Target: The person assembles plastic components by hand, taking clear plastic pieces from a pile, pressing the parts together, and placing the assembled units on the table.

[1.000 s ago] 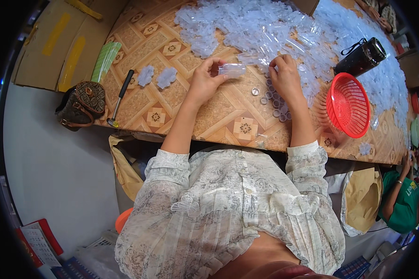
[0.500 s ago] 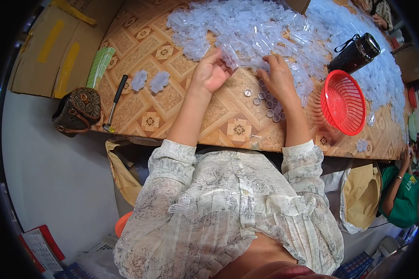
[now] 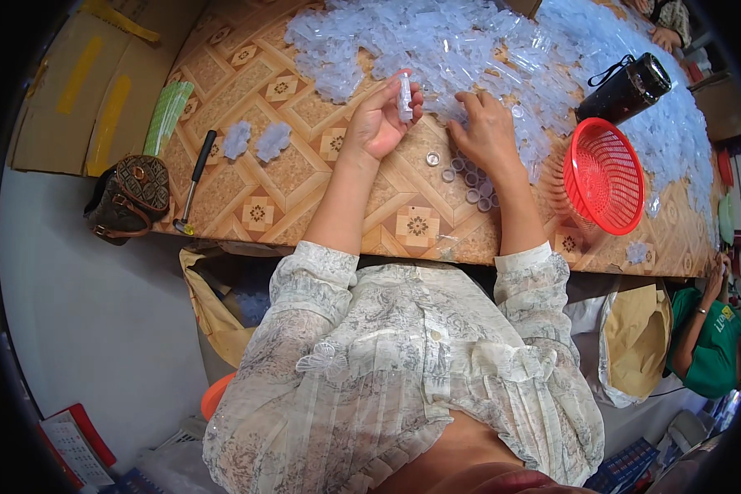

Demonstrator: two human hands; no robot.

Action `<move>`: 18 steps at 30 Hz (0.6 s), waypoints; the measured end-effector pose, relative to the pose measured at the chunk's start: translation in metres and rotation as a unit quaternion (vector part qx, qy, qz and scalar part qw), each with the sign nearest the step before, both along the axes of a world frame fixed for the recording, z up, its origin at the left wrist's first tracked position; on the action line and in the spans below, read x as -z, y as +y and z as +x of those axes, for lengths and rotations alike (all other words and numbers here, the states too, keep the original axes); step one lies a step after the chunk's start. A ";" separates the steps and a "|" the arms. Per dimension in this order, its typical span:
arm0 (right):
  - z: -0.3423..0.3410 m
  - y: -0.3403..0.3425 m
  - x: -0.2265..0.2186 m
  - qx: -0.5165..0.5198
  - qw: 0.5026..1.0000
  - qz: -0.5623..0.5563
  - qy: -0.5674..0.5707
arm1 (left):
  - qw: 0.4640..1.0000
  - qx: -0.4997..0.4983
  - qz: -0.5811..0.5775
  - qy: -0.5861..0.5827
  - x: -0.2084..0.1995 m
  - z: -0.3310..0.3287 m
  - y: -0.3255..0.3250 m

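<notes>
Now, between the clamped thumb and fingers of the left hand (image 3: pixel 383 123), a clear plastic piece (image 3: pixel 404 97) is held upright, while the right hand (image 3: pixel 487 136), thumb and fingers parted, is poised beside small round caps (image 3: pixel 473 181), hemmed by a clear heap (image 3: pixel 436 49) beyond and a red basket (image 3: pixel 605 177) rightward.

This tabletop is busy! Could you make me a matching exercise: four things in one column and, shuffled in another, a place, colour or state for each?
Things
1. Plastic basket
2. Flask
3. Black-handled tool
4. Left hand

Descriptions
A. Lying just right of the brown handbag
B. Holding a translucent plastic piece
C. Red, with openwork sides
D. Black, next to the basket

Right pairs: 1-C, 2-D, 3-A, 4-B
</notes>
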State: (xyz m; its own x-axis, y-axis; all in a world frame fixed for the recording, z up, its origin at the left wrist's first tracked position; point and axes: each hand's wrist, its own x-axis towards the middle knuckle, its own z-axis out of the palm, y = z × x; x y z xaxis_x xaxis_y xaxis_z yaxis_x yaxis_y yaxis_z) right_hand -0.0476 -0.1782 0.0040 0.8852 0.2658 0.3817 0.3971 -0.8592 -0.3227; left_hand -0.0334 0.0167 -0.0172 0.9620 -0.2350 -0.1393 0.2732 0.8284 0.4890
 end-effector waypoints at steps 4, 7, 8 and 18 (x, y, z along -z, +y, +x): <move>0.000 0.002 0.001 -0.031 0.999 0.005 -0.034 | 0.998 0.043 -0.038 -0.033 0.002 0.003 0.001; -0.001 0.005 0.004 -0.062 0.997 0.016 -0.044 | 0.997 0.051 -0.058 -0.028 0.007 0.006 0.002; 0.000 0.005 0.004 -0.057 0.998 0.009 -0.035 | 0.997 0.052 -0.057 -0.032 0.008 0.007 0.004; 0.007 0.002 -0.005 0.012 0.954 0.300 -0.004 | 0.980 0.132 -0.105 -0.109 -0.010 0.011 -0.002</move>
